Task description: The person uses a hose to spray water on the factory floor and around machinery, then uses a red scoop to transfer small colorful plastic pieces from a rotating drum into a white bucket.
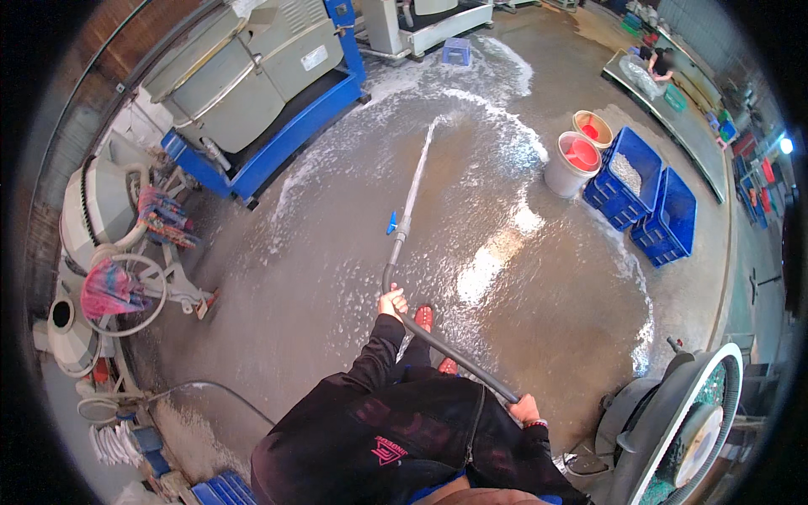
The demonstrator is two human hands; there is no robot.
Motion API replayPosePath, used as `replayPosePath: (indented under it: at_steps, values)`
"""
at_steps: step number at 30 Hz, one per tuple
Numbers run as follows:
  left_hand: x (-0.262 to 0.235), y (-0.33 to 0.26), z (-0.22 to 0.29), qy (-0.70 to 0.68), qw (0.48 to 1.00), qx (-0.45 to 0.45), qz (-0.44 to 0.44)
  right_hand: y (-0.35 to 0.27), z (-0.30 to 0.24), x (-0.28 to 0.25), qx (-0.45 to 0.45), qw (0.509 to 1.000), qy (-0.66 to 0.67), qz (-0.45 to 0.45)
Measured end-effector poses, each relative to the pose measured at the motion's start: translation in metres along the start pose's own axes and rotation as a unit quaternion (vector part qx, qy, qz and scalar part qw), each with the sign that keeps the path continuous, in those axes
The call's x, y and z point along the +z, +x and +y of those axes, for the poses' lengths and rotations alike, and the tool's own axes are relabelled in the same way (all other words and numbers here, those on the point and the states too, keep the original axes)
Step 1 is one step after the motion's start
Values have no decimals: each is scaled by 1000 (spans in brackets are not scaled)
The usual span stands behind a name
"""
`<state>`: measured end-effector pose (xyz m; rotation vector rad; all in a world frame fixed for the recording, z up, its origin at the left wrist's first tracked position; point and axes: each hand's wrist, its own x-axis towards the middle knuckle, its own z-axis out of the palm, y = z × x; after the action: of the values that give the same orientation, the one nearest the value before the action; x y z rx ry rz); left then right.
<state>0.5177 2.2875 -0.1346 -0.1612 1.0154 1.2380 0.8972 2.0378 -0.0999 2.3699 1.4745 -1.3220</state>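
My left hand (391,302) is wrapped round a dark grey hose (459,355) near its front end. Farther back along the hose, by my right hip, my right hand (525,409) is closed on it too. A grey nozzle fitting with a blue valve handle (391,223) is on the hose's front end, and the handle points to the left. Out of the nozzle a white water stream (420,164) shoots forward and strikes the wet concrete floor (337,227). Foam spreads where it lands. My red shoes (424,318) show below the hose.
Large grey machine on a blue frame (269,156) stands far left; a mixer with a handwheel (126,296) is nearer left. At right are buckets (569,172), blue crates (665,220) and a round machine (686,429). Far right, a person (661,63) works at a low table.
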Motion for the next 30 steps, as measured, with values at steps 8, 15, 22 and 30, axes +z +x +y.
replayPosePath:
  at_steps: [8, 15, 22, 30]
  values:
    - [95, 110, 19, 157, 987, -31, -3, 73, -24, 29, 72, 992, 68, 76]
    - [167, 185, 20, 100, 989, -87, -65, 108, -69, 4, 86, 982, 141, 92]
    - [246, 211, 36, 101, 995, -9, -14, 174, -105, -88, 134, 975, 98, 150]
    - [345, 257, 68, -12, 998, 62, 5, 294, -134, -241, -23, 970, 1, 242]
